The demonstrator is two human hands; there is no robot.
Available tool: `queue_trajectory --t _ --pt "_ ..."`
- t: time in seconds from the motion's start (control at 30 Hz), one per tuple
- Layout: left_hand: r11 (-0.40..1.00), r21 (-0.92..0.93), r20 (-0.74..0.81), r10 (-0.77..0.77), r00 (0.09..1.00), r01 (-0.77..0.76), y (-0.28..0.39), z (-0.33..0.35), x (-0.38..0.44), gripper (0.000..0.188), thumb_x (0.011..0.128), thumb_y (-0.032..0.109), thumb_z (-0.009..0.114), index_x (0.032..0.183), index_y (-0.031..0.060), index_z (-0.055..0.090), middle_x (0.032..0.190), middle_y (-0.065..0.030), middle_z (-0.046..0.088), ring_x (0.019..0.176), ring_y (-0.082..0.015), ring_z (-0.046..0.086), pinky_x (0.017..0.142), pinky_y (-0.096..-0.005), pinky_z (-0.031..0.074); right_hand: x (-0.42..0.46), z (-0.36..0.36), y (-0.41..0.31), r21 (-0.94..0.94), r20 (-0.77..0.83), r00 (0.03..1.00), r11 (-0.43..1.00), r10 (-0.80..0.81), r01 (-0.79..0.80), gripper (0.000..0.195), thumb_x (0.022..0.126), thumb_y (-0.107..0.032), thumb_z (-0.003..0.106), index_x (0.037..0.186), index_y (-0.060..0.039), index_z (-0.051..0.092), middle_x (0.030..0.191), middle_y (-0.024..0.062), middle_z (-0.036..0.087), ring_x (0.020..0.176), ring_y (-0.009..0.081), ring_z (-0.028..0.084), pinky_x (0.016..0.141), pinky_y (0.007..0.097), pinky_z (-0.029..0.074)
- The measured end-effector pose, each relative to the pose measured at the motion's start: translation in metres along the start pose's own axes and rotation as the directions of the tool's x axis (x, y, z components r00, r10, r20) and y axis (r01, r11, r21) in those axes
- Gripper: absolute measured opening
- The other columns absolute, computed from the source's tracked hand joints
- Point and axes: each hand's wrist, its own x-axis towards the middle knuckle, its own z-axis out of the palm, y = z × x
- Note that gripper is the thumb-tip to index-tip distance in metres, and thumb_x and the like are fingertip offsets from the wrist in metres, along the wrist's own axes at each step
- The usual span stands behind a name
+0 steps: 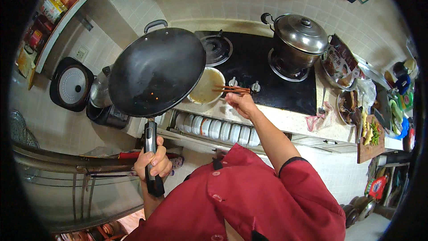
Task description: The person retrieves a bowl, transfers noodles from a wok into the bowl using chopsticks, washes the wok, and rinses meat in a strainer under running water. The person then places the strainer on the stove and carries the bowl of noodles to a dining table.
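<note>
My left hand (153,162) grips the black handle (151,140) of a large dark wok (160,70). The wok is lifted and tilted, its inside facing me, with a few small orange bits stuck low on its surface. Just right of its rim, a pale bowl (208,85) of cloudy yellowish liquid rests on the counter's front edge, partly behind the wok. My right hand (243,104) has brown wooden chopsticks (234,89) at its fingers. Their tips reach over the right side of the bowl.
A lidded steel pot (299,36) stands on the right burner of the black gas hob (249,53). At right, a cutting board (366,154) with chopped vegetables overhangs the counter edge. Dishes (215,129) fill an open drawer below. A rice cooker (72,85) sits at left.
</note>
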Motion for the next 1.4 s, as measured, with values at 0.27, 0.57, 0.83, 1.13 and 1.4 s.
queue_trajectory --t 0.27,0.57,0.83,1.13,1.4 --pt "0.974 -0.003 0.176 -0.222 0.959 0.226 0.015 -0.002 0.018 0.045 0.092 0.013 0.046 0.131 0.0001 0.029 0.071 -0.0026 0.048 0.047 -0.0118 0.051 0.048 -0.0315 0.043 -0.078 -0.024 0.029 -0.287 0.017 0.995 0.953 0.102 -0.093 0.033 0.089 -0.022 0.063 0.115 -0.0018 0.058 0.094 0.0079 0.065 0.083 0.0169 0.063 0.076 0.0305 0.053" --pt "0.883 0.108 0.316 -0.467 0.826 0.457 -0.002 0.024 0.072 0.043 0.088 0.010 0.050 0.121 -0.0025 0.026 0.062 -0.0051 0.044 0.040 -0.0148 0.049 0.041 -0.0327 0.043 -0.265 -0.078 0.075 -0.445 -0.532 0.847 0.858 -0.022 -0.257 0.024 0.089 -0.019 0.061 0.102 0.0004 0.064 0.082 0.0066 0.066 0.073 0.0137 0.064 0.063 0.0270 0.051" --pt "0.754 0.061 0.507 -0.588 0.630 0.654 -0.119 0.096 0.096 0.042 0.087 0.008 0.048 0.119 -0.0040 0.025 0.065 -0.0052 0.047 0.041 -0.0128 0.053 0.042 -0.0311 0.046 -0.484 -0.154 0.137 -0.179 -0.824 0.564 0.967 -0.048 -0.180 0.027 0.090 -0.018 0.058 0.108 0.0009 0.060 0.089 0.0076 0.066 0.077 0.0145 0.063 0.065 0.0276 0.052" --pt "0.685 -0.096 0.519 -0.584 0.623 0.722 -0.326 0.204 0.058 0.041 0.088 0.009 0.045 0.120 -0.0066 0.025 0.068 -0.0032 0.045 0.044 -0.0088 0.053 0.047 -0.0286 0.050 -0.729 -0.249 0.168 0.014 -0.959 0.285 0.998 -0.003 0.057 0.018 0.089 -0.014 0.058 0.099 0.0007 0.061 0.079 0.0046 0.063 0.067 0.0112 0.059 0.056 0.0235 0.046" --pt "0.620 -0.176 0.500 -0.612 0.612 0.764 -0.442 0.273 0.061 0.039 0.089 0.009 0.043 0.121 -0.0083 0.029 0.071 -0.0027 0.044 0.049 -0.0088 0.052 0.055 -0.0307 0.049 -0.780 -0.355 0.074 -0.148 -0.924 0.348 0.987 -0.161 0.062 0.022 0.091 -0.015 0.057 0.106 0.0016 0.060 0.087 0.0070 0.064 0.074 0.0129 0.061 0.063 0.0252 0.048"
